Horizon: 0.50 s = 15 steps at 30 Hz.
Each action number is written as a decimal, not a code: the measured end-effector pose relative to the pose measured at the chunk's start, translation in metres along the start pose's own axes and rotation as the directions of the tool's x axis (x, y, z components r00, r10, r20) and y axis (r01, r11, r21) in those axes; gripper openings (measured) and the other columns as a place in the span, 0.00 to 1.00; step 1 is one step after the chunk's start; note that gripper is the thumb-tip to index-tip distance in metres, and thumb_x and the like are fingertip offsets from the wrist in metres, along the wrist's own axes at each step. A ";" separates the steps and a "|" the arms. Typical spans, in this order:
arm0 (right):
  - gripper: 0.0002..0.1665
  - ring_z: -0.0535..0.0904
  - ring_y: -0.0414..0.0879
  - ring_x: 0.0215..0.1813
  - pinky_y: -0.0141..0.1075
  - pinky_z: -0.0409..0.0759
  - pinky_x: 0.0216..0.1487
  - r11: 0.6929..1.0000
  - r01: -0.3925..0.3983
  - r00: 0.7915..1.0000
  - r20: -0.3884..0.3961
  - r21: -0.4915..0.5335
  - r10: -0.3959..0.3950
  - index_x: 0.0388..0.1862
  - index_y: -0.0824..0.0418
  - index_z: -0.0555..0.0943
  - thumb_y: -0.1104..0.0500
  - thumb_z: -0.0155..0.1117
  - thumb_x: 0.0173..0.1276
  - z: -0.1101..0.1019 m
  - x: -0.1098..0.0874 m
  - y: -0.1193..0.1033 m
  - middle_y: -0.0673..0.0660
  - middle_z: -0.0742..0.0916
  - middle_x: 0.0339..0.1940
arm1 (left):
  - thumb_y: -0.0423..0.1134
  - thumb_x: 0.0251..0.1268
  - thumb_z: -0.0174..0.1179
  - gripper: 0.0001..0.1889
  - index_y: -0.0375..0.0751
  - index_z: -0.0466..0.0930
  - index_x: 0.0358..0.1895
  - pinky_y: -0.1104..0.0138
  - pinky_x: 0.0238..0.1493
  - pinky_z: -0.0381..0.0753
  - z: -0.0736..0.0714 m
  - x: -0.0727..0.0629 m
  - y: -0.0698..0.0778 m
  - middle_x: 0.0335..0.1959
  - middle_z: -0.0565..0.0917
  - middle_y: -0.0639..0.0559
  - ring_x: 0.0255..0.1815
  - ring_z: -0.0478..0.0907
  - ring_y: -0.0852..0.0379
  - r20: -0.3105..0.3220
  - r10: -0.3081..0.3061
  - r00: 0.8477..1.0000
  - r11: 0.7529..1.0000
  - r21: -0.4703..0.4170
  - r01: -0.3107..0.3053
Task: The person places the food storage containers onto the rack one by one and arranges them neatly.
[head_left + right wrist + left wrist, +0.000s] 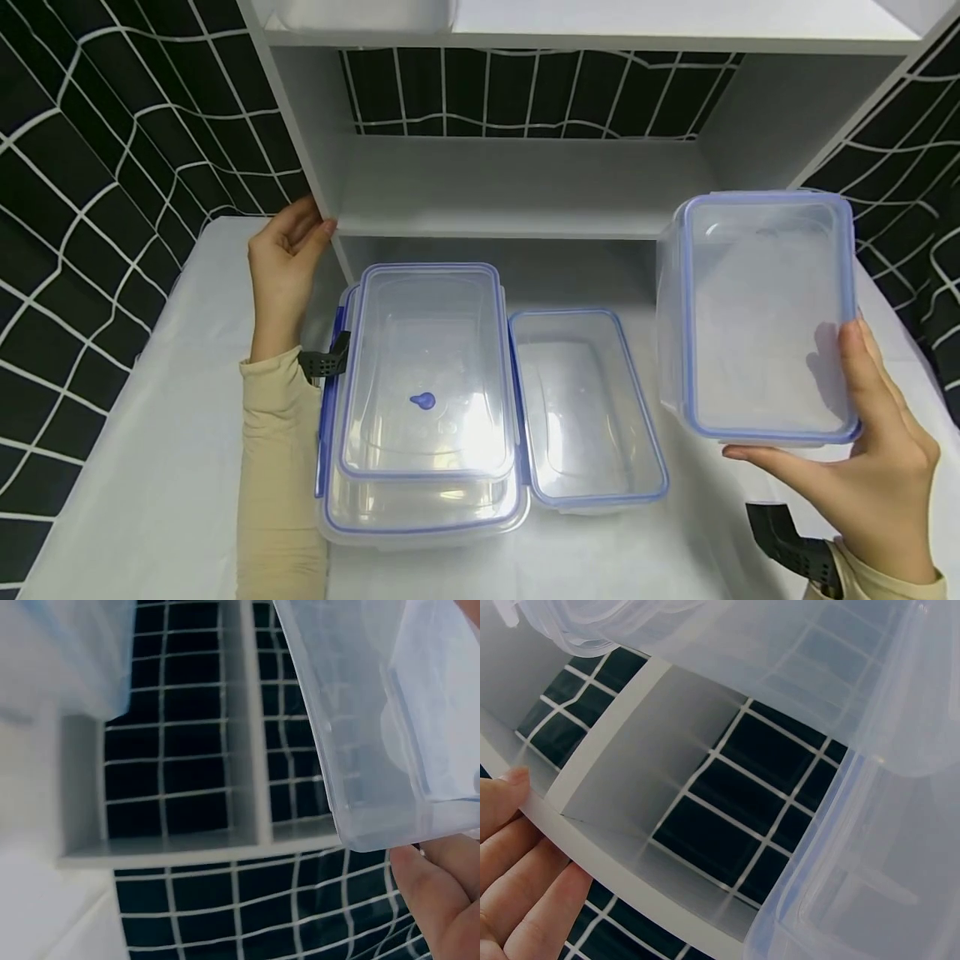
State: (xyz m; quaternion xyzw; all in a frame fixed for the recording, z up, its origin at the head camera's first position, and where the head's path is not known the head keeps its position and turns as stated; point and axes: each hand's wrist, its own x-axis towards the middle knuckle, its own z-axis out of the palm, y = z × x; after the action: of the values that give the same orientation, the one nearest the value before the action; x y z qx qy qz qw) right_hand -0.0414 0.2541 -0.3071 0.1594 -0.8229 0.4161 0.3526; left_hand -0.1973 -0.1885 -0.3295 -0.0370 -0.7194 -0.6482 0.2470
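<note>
In the head view my right hand (881,467) holds a clear plastic food container (765,325) with a blue rim, raised at the right in front of the shelf. The thumb lies under its near side and the fingers are along its right side. My left hand (285,267) grips the front edge of the white shelf unit's left side panel (288,108), thumb on the inner side. Between the hands, a smaller container (427,350) with a blue knob sits on a larger lidded container (420,512). Right of them stands another clear container (588,400).
The white shelf unit has a middle board (525,187) and a top board (675,21), where a white item (360,15) stands at the left. A white cloth (165,433) covers the table. Dark fabric with white grid lines (97,208) hangs around.
</note>
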 end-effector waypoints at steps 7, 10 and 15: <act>0.65 0.70 0.53 0.64 0.29 0.70 0.62 0.991 0.068 0.997 -0.040 0.115 -0.064 0.64 0.72 0.69 0.36 0.79 0.30 0.006 0.015 -0.017 0.71 0.70 0.65 | 0.26 0.64 0.57 0.18 0.24 0.73 0.57 0.68 0.52 0.79 -0.001 0.000 -0.001 0.54 0.79 0.36 0.54 0.78 0.49 0.005 -0.006 1.000 1.000 -0.001 0.006; 0.64 0.70 0.54 0.63 0.31 0.69 0.63 0.986 0.104 0.993 -0.063 0.132 -0.097 0.62 0.72 0.70 0.36 0.80 0.30 0.009 0.021 -0.020 0.72 0.71 0.64 | 0.27 0.65 0.57 0.18 0.24 0.73 0.57 0.68 0.51 0.79 -0.001 0.000 0.000 0.54 0.79 0.36 0.53 0.79 0.50 0.008 -0.010 1.000 1.000 0.004 0.010; 0.63 0.69 0.57 0.64 0.36 0.67 0.66 0.971 0.134 0.988 -0.109 0.200 -0.113 0.62 0.71 0.71 0.39 0.83 0.28 0.011 0.028 -0.018 0.72 0.71 0.64 | 0.27 0.65 0.57 0.18 0.24 0.73 0.57 0.68 0.51 0.79 0.000 0.000 -0.001 0.53 0.79 0.36 0.53 0.79 0.50 0.008 0.003 1.000 1.000 0.001 -0.003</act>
State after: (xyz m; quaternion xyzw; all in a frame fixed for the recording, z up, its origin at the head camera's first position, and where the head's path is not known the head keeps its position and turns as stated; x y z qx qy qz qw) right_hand -0.0560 0.2358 -0.2814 0.2258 -0.7456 0.4838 0.3988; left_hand -0.1972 -0.1889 -0.3302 -0.0407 -0.7205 -0.6474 0.2452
